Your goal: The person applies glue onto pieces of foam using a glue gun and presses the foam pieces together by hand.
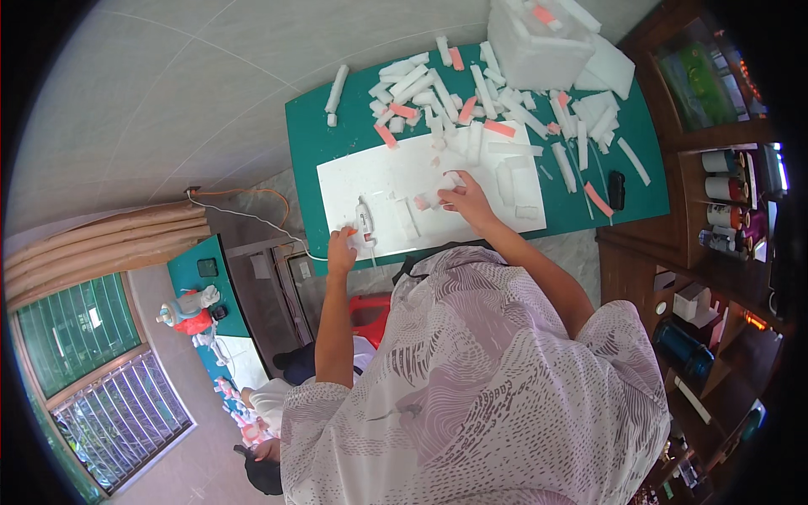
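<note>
A rectangular table with a green top (310,139) is carrying a flat, glossy white board (370,178). On this board, a small white tube (364,220) is lying just beside the left-hand fingers (348,235), a flat white foam strip (406,219) is resting between the two hands, and white foam blocks (506,183) are lying right of the right-hand fingers (451,199). Beyond these fingers, many loose white foam sticks (411,82) and flat pink strips (500,129) are covering the table; farther right, a white foam box (539,66) is standing, and a small black object (617,190) is lying.
</note>
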`<action>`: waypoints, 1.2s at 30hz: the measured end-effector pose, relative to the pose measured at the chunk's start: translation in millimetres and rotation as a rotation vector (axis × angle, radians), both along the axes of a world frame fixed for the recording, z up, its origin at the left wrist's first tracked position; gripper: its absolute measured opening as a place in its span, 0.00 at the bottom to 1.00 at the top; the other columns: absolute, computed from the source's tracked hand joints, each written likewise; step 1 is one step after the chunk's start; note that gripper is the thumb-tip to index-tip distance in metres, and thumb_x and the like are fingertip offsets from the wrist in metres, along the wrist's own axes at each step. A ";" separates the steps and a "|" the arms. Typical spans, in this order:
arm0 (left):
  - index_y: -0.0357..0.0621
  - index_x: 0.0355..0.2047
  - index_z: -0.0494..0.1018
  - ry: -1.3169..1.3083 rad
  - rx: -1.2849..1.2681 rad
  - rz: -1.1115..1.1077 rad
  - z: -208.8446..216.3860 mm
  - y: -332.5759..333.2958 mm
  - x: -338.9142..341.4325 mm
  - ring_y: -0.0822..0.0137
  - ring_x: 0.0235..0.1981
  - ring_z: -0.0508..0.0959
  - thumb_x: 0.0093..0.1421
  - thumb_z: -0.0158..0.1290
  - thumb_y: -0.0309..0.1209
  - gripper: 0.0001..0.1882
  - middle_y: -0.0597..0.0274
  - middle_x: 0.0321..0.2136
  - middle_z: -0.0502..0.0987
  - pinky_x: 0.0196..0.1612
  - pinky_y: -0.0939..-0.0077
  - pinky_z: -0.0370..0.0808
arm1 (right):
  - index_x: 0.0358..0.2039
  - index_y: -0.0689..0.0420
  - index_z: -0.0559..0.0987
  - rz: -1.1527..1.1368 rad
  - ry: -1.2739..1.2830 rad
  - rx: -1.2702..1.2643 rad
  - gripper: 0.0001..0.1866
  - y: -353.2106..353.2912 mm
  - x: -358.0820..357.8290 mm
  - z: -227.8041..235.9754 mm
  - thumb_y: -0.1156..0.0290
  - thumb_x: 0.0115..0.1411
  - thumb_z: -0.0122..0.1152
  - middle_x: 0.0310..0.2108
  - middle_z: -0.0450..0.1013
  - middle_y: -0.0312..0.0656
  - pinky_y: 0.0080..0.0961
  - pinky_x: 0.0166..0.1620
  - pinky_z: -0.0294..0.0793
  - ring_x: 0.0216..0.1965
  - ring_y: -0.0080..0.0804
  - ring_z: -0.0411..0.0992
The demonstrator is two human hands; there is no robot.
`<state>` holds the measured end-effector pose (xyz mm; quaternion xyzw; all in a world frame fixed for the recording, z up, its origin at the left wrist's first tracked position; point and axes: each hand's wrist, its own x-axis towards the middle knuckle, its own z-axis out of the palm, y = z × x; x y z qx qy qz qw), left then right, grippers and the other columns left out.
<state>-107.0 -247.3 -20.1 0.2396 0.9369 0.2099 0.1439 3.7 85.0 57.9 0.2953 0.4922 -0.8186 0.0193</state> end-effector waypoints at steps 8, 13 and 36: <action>0.42 0.48 0.67 -0.061 0.407 -0.095 83.1 123.9 23.9 0.62 0.40 0.73 0.47 0.60 0.27 0.26 0.57 0.44 0.70 0.37 0.71 0.73 | 0.52 0.58 0.63 -0.002 -0.007 0.004 0.26 1.2 2.3 -5.5 0.74 0.53 0.59 0.32 0.72 0.40 0.18 0.34 0.71 0.32 0.24 0.72; 0.43 0.49 0.66 -0.115 0.432 -0.094 71.1 141.3 30.2 0.66 0.41 0.73 0.47 0.61 0.28 0.28 0.58 0.45 0.70 0.37 0.73 0.74 | 0.51 0.57 0.64 -0.001 -0.008 0.005 0.25 -2.9 2.0 -6.8 0.73 0.53 0.59 0.32 0.72 0.39 0.17 0.34 0.71 0.32 0.23 0.72; 0.40 0.41 0.72 -0.119 0.542 -0.045 96.2 176.6 51.7 0.63 0.30 0.76 0.47 0.61 0.27 0.19 0.55 0.35 0.75 0.32 0.74 0.73 | 0.50 0.59 0.64 -0.061 0.041 -0.043 0.24 3.6 3.1 -7.0 0.77 0.53 0.58 0.34 0.72 0.43 0.19 0.36 0.75 0.33 0.25 0.72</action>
